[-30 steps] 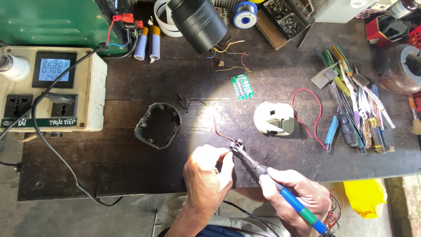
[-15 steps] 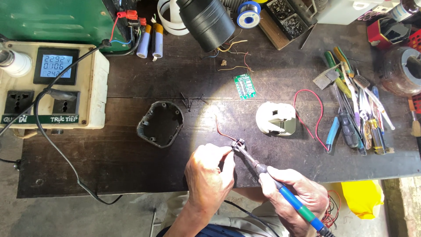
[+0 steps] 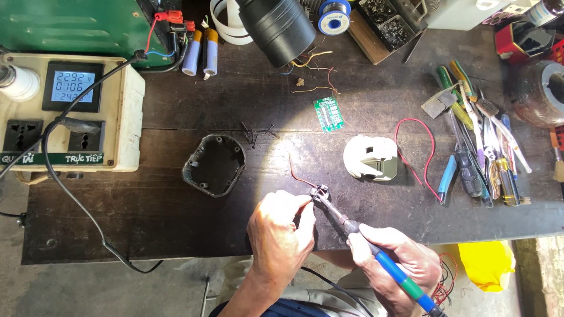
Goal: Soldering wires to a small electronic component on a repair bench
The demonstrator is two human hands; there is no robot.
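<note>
While the left hand point(image 3: 281, 232) pinches what seems a small connector point(image 3: 320, 192), the right hand point(image 3: 399, 264) grips a soldering iron point(image 3: 376, 252).

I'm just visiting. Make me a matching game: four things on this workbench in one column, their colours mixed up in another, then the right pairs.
Things:
1. small circuit board
2. empty battery shell
3. loose wire loop
4. soldering iron handle in the right hand

Colours:
A. red
B. blue and green
C. green
D. dark grey

Pairs: 1-C, 2-D, 3-A, 4-B
</note>
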